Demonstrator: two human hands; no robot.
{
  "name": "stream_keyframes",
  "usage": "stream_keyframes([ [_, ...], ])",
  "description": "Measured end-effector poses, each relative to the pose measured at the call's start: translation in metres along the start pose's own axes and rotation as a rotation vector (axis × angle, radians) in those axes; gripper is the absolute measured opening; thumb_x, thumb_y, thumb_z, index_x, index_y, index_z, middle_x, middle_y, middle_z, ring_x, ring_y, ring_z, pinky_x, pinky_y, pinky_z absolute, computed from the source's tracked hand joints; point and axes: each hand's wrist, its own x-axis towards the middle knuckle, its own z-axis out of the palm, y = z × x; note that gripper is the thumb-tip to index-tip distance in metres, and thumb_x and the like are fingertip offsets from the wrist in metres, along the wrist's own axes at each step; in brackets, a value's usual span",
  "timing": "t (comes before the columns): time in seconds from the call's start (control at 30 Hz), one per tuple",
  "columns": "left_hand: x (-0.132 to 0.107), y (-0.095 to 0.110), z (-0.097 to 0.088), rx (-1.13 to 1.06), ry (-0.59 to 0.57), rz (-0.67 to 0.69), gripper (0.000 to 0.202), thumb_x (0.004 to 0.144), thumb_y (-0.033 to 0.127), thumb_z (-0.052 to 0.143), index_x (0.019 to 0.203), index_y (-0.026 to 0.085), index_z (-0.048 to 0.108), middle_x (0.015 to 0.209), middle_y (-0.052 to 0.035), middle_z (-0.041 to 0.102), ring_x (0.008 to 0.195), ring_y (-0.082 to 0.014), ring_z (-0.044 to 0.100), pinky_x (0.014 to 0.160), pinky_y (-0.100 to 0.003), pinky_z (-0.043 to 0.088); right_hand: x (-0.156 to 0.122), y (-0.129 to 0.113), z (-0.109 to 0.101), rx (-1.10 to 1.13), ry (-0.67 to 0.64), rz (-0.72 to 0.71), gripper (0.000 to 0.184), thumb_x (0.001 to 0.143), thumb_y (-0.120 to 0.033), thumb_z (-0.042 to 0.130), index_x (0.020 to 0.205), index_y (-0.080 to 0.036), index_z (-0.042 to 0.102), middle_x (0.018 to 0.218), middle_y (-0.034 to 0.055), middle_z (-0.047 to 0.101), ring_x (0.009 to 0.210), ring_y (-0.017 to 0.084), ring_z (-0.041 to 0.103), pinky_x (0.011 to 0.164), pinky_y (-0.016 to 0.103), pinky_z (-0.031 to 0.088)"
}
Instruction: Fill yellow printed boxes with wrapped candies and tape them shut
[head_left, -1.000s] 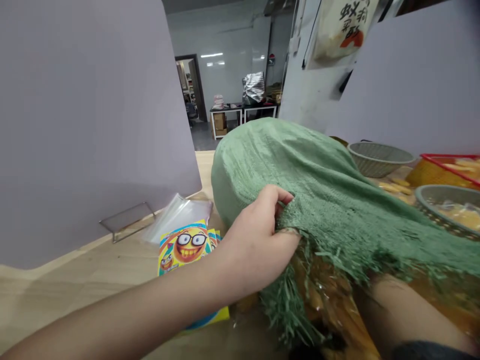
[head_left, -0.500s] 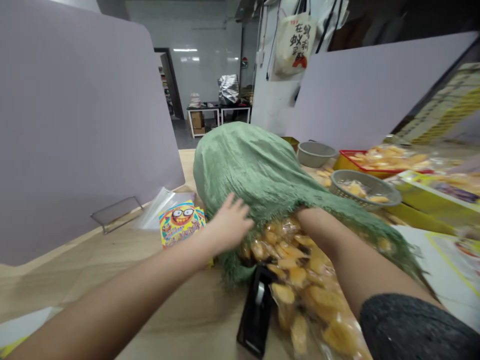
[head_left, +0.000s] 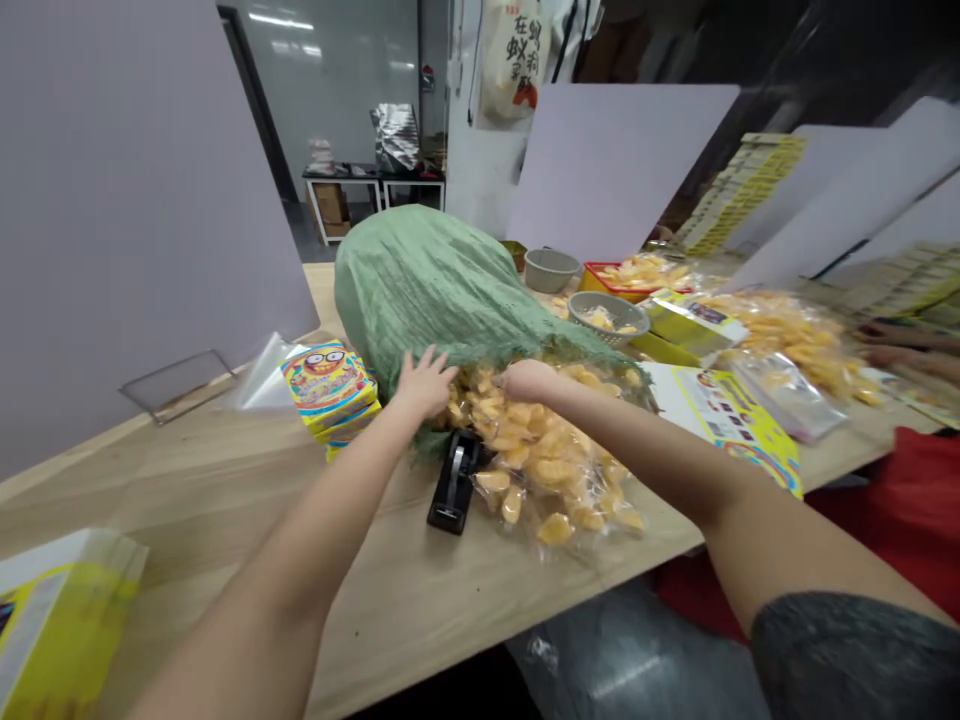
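A green woven sack [head_left: 420,270] lies on the wooden table, its frayed mouth towards me. Individually wrapped yellow-orange snack pieces [head_left: 551,470] spill from it in a heap. My left hand [head_left: 426,385] rests at the left side of the mouth, fingers spread. Curled in at the sack's opening, my right hand [head_left: 527,382] touches the top of the heap; its fingertips are hidden, and what they hold, if anything, cannot be made out. A black tape dispenser [head_left: 455,482] stands against the heap's left side. Left of my left hand are stacked colourful printed packs [head_left: 330,390].
A wire stand [head_left: 180,385] and clear plastic bags [head_left: 270,375] lie at left, a yellow-white box [head_left: 67,620] nearer. Grey baskets [head_left: 607,318], a red-rimmed tray [head_left: 600,280] and flat printed card [head_left: 727,415] sit at right. Another person's hands [head_left: 907,345] are at far right.
My right hand has come out from under the sack's cloth and now shows above the heap. My left hand stays by the sack's edge. The view has swung right and takes in more table.
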Motion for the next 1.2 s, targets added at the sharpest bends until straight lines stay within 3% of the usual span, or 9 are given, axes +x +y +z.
stream_keyframes([
  [0.17, 0.002, -0.015, 0.010, -0.028, 0.067, -0.187, 0.049, 0.085, 0.021, 0.048, 0.134, 0.016, 0.048, 0.145, -0.0238, 0.037, 0.136, -0.0430, 0.030, 0.101, -0.068, 0.026, -0.015, 0.001, 0.003, -0.051, -0.092, 0.024, 0.025, 0.083, -0.012, 0.056, 0.104, -0.011, 0.068, 0.093, 0.0159, 0.072, 0.095, 0.029, 0.066, 0.085, 0.039, 0.047],
  [0.37, -0.058, 0.032, 0.007, -0.223, 0.334, -0.069, 0.041, 0.095, 0.032, 0.036, 0.131, 0.015, 0.045, 0.141, -0.0156, 0.042, 0.136, -0.0242, 0.034, 0.112, -0.041, 0.030, -0.055, 0.013, -0.031, 0.082, 0.102, -0.011, 0.062, 0.083, -0.013, 0.051, 0.143, -0.015, 0.036, 0.142, 0.0104, 0.047, 0.127, 0.021, 0.046, 0.104, 0.031, 0.037],
  [0.57, -0.152, 0.079, 0.089, -0.541, 0.486, -0.287, 0.100, 0.068, 0.053, 0.072, 0.143, 0.010, 0.021, 0.143, -0.0227, 0.035, 0.135, -0.0348, 0.033, 0.111, -0.049, 0.031, -0.095, 0.069, -0.039, 0.373, 0.220, 0.184, 0.049, 0.087, -0.017, 0.051, 0.135, -0.014, 0.045, 0.132, 0.0131, 0.056, 0.112, 0.020, 0.057, 0.094, 0.032, 0.046],
  [0.7, -0.164, 0.093, 0.122, -0.649, 0.448, -0.462, 0.090, 0.078, 0.035, 0.064, 0.147, 0.017, 0.008, 0.143, -0.0192, 0.040, 0.128, -0.0317, 0.045, 0.103, -0.047, 0.041, -0.082, 0.068, -0.058, 0.395, 0.651, 0.343, 0.064, 0.091, -0.019, 0.047, 0.146, -0.002, 0.018, 0.134, 0.0236, 0.049, 0.114, 0.021, 0.052, 0.097, 0.035, 0.041],
  [0.77, -0.166, 0.094, 0.123, -0.628, 0.457, -0.467, 0.082, 0.082, 0.030, 0.059, 0.147, 0.018, 0.010, 0.142, -0.0183, 0.042, 0.127, -0.0310, 0.047, 0.102, -0.046, 0.042, -0.082, 0.041, -0.063, 0.364, 0.750, 0.301, 0.054, 0.093, -0.016, 0.038, 0.143, -0.003, 0.023, 0.132, 0.0224, 0.050, 0.117, 0.021, 0.048, 0.103, 0.037, 0.034],
  [0.87, -0.178, 0.095, 0.121, -0.557, 0.481, -0.481, 0.079, 0.081, 0.027, 0.058, 0.146, 0.016, 0.016, 0.141, -0.0199, 0.042, 0.127, -0.0328, 0.046, 0.101, -0.048, 0.042, -0.097, -0.013, -0.046, 0.306, 0.650, 0.079, 0.036, 0.091, -0.020, 0.044, 0.126, -0.017, 0.052, 0.115, 0.0105, 0.061, 0.108, 0.019, 0.053, 0.098, 0.030, 0.038],
  [0.97, -0.195, 0.096, 0.122, -0.565, 0.461, -0.464, 0.078, 0.078, 0.029, 0.061, 0.144, 0.014, 0.022, 0.136, -0.0198, 0.046, 0.124, -0.0328, 0.047, 0.101, -0.048, 0.041, -0.114, -0.049, -0.010, 0.053, 0.247, -0.044, 0.061, 0.075, -0.036, 0.069, 0.129, -0.017, 0.049, 0.116, 0.0157, 0.059, 0.110, 0.030, 0.054, 0.090, 0.037, 0.042],
  [1.07, -0.205, 0.089, 0.115, -0.643, 0.415, -0.381, 0.073, 0.079, 0.038, 0.063, 0.140, 0.013, 0.029, 0.127, -0.0182, 0.052, 0.118, -0.0303, 0.052, 0.101, -0.047, 0.042, -0.120, -0.053, 0.020, -0.072, -0.008, 0.032, 0.063, 0.071, -0.036, 0.072, 0.126, -0.012, 0.050, 0.115, 0.0206, 0.060, 0.104, 0.035, 0.059, 0.081, 0.037, 0.046],
  [1.2, -0.192, 0.070, 0.083, -0.748, 0.454, -0.269, 0.043, 0.089, 0.039, 0.049, 0.127, 0.019, 0.045, 0.119, -0.0127, 0.056, 0.113, -0.0249, 0.054, 0.097, -0.043, 0.045, -0.125, -0.038, 0.034, -0.058, -0.086, 0.036, 0.065, 0.076, -0.037, 0.065, 0.133, -0.015, 0.044, 0.111, 0.0171, 0.066, 0.093, 0.030, 0.065, 0.073, 0.032, 0.048],
])
